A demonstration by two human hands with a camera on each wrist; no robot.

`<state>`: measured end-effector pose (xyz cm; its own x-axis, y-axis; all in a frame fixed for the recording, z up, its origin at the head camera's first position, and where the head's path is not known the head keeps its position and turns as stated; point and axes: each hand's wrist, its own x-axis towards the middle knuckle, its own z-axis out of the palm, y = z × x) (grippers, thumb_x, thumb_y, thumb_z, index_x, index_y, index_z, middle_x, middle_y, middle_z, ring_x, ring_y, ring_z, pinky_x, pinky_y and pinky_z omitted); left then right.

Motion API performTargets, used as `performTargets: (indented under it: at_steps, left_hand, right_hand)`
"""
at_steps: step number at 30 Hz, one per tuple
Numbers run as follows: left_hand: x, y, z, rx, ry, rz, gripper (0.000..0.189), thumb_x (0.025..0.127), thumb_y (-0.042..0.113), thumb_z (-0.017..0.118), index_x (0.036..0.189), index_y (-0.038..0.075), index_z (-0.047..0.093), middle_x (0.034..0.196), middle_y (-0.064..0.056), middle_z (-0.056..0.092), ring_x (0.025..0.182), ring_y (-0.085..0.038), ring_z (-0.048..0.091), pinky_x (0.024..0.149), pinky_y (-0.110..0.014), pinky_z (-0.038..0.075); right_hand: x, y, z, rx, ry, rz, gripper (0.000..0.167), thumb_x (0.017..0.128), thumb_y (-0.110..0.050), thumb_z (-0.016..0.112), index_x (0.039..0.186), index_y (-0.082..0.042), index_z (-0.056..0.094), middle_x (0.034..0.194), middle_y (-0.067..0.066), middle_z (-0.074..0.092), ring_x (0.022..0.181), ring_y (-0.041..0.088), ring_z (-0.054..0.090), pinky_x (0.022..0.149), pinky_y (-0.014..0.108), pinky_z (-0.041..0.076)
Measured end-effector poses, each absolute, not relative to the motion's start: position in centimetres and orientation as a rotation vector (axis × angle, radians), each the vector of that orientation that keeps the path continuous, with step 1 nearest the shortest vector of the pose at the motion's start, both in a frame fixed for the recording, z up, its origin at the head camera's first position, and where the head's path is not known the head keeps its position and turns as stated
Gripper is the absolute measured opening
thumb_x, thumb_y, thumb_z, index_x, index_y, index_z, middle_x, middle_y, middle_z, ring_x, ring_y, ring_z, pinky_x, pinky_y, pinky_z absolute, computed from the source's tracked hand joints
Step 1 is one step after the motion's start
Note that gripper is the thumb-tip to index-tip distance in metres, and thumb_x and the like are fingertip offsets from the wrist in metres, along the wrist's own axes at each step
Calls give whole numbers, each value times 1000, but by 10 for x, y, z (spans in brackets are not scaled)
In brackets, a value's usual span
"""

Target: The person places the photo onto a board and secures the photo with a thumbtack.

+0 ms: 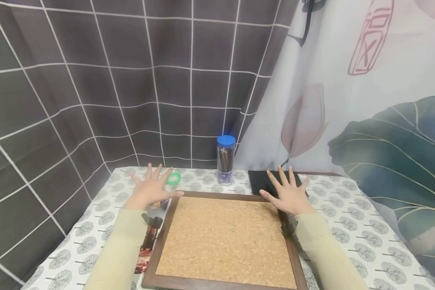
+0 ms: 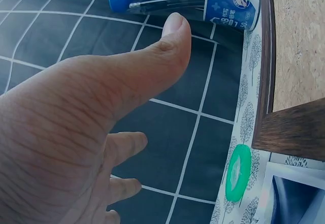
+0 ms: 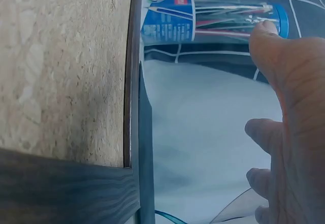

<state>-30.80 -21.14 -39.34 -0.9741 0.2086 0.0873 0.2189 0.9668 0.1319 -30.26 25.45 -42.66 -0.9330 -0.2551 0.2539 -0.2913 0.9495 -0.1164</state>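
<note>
A cork board (image 1: 224,237) in a dark wooden frame lies flat on the table. My left hand (image 1: 152,189), fingers spread and holding nothing, is over the board's far left corner. Close to its fingers lies a green ring-shaped roll (image 1: 173,179), also visible in the left wrist view as a green roll (image 2: 238,173). At the far right corner my right hand (image 1: 288,193) is spread too, in front of a flat black object (image 1: 259,183). Whether either hand touches the frame I cannot tell. Between the hands, behind the board, stands a clear pencil tube (image 1: 225,161) with a blue lid.
Partly under the board's left side lies a glossy printed picture (image 1: 143,257). The tablecloth (image 1: 348,225) has a grey tree pattern. A dark checked curtain (image 1: 174,88) hangs behind and at the left, a pale leaf-patterned curtain (image 1: 311,72) at the right.
</note>
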Motion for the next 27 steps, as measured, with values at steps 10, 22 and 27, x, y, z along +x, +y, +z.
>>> performTargets:
  at_steps: [10, 22, 27]
  left_hand:
    - [-308, -213, -392, -332, -3046, -228, 111, 76, 93, 41, 161, 23, 23, 165, -21, 10, 147, -52, -8, 86, -75, -32]
    - [-316, -231, -391, -415, -3036, -569, 99, 89, 59, 66, 160, 8, 19, 162, -31, 11, 145, -58, 3, 104, -81, 2]
    - [-319, -247, -401, -413, -3021, -775, 86, 92, 30, 71, 153, -10, 25, 154, -39, 24, 142, -57, 18, 113, -68, 17]
  right_hand:
    - [-303, 254, -427, 415, -2860, 236, 87, 93, -75, 40, 162, -27, 18, 167, 19, 5, 149, 46, -13, 94, 81, -23]
    - [-304, 269, -420, 437, -2847, 380, 86, 95, -70, 46, 162, -23, 20, 168, 15, 0, 151, 45, -7, 97, 87, -6]
    - [-304, 289, -424, 583, -2727, 625, 65, 101, -48, 55, 152, -11, 42, 162, 19, 25, 146, 49, 22, 106, 76, 23]
